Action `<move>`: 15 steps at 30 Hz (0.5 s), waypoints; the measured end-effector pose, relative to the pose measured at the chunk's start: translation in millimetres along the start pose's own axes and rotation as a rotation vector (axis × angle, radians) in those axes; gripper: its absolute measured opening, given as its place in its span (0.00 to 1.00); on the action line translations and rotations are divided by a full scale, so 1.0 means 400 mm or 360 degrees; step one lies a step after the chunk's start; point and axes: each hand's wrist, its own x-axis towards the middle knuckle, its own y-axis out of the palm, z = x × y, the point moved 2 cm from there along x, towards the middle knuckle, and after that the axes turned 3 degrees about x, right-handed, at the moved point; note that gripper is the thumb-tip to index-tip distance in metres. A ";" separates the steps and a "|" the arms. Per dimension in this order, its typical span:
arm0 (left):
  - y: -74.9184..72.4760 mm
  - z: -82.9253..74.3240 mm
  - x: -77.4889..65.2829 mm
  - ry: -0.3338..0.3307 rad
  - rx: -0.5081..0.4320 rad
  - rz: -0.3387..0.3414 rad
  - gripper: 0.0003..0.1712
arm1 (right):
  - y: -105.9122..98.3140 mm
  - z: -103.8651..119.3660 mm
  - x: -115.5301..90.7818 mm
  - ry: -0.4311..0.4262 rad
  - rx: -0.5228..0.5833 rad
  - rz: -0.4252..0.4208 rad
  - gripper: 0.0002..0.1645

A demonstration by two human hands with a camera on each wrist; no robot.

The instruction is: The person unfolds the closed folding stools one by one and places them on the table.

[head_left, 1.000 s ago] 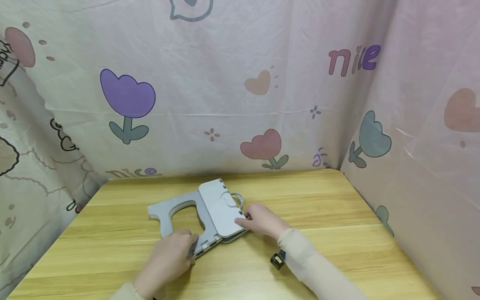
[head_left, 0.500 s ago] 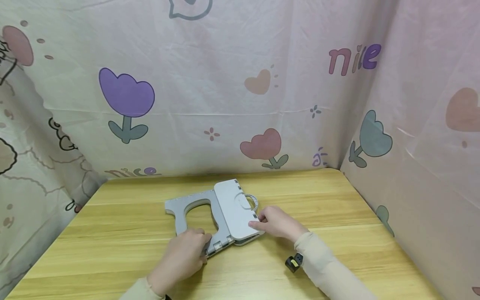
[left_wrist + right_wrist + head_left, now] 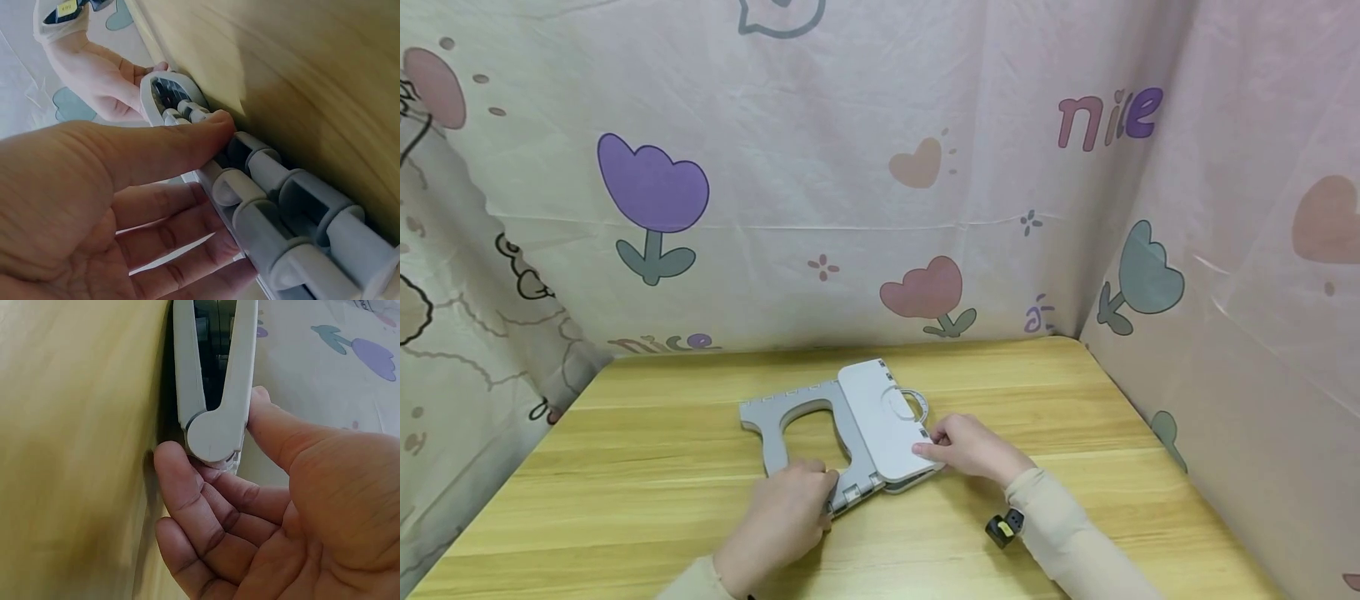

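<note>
A folding step stool (image 3: 880, 421), folded flat, lies on the wooden table, white top panel to the right and grey leg frame with a large opening to the left. A small loop handle (image 3: 917, 406) sticks out from its right edge. My left hand (image 3: 782, 517) grips the near hinged edge; in the left wrist view its thumb (image 3: 181, 144) is on one side of the hinge barrels (image 3: 269, 212) and the fingers on the other. My right hand (image 3: 977, 450) pinches the right corner, thumb on the white panel (image 3: 240, 381), fingers curled at the pivot end.
The wooden table (image 3: 1037, 392) runs back to a printed curtain (image 3: 820, 167) with flowers and hearts. More curtain (image 3: 1247, 250) hangs at the right side. A small black device (image 3: 1004, 527) sits at the right wrist.
Both hands and the folded stool have slid to the right across the table, with less movement in the last half second. Both grips look the same.
</note>
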 end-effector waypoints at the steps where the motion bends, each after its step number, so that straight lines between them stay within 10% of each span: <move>1: -0.002 -0.005 0.001 0.0005 -0.0004 0.0006 0.21 | -0.002 -0.002 -0.002 0.0017 0.0014 0.0007 0.23; 15: -0.002 -0.016 -0.001 0.0004 -0.0157 0.0073 0.27 | -0.016 -0.034 -0.004 0.0141 0.0082 0.0027 0.18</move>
